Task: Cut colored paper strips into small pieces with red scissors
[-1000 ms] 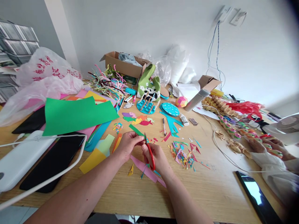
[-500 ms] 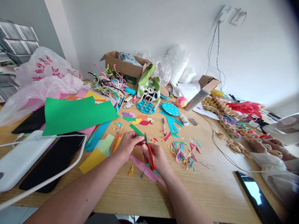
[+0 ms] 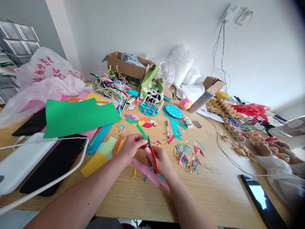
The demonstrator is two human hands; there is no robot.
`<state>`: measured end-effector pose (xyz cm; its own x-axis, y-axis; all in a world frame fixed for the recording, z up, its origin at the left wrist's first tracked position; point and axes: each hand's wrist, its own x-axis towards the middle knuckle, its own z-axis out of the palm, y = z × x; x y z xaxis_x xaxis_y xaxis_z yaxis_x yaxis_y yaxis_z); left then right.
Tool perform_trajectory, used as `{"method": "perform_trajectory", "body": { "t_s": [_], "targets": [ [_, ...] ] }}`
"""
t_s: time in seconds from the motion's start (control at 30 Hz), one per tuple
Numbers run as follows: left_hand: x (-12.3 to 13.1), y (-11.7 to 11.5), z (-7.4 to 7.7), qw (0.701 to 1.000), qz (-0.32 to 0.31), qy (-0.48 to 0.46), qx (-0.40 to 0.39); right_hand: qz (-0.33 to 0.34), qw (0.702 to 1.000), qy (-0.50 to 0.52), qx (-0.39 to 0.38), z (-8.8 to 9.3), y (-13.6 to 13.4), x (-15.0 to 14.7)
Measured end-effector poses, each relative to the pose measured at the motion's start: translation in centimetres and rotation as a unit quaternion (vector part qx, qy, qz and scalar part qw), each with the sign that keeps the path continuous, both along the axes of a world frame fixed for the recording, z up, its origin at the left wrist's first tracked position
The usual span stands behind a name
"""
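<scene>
Red-handled scissors [image 3: 154, 159] are gripped in my right hand [image 3: 160, 160], their blades pointing up and away from me. My left hand [image 3: 131, 146] pinches a narrow green paper strip [image 3: 141, 130] right beside the blades; its far end sticks out beyond my fingers. Whether the blades are around the paper I cannot tell. Colourful paper fish [image 3: 149, 125] lie just past the strip. Pink paper strips [image 3: 149, 173] and a small yellow scrap [image 3: 133, 173] rest under and near my hands.
A heap of paper scraps [image 3: 187, 157] lies to the right, a phone [image 3: 260, 200] nearer the edge. Green paper sheets [image 3: 76, 116], a black tablet [image 3: 54, 165] and a white cable are on the left. Another person's hands [image 3: 276, 148] work at the far right.
The green strip has turned, its far end swinging right and pointing more steeply away from me. Both hands stay in nearly the same place.
</scene>
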<state>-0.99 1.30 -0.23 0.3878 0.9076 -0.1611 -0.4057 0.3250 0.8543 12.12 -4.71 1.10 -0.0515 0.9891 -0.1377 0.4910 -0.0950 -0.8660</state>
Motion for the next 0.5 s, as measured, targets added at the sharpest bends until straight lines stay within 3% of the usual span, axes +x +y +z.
{"method": "perform_trajectory", "body": {
  "t_s": [0.5],
  "targets": [
    [-0.09, 0.12, 0.67, 1.000, 0.017, 0.001, -0.014, 0.002, 1.000, 0.003, -0.011, 0.11, -0.03, 0.08]
  ]
}}
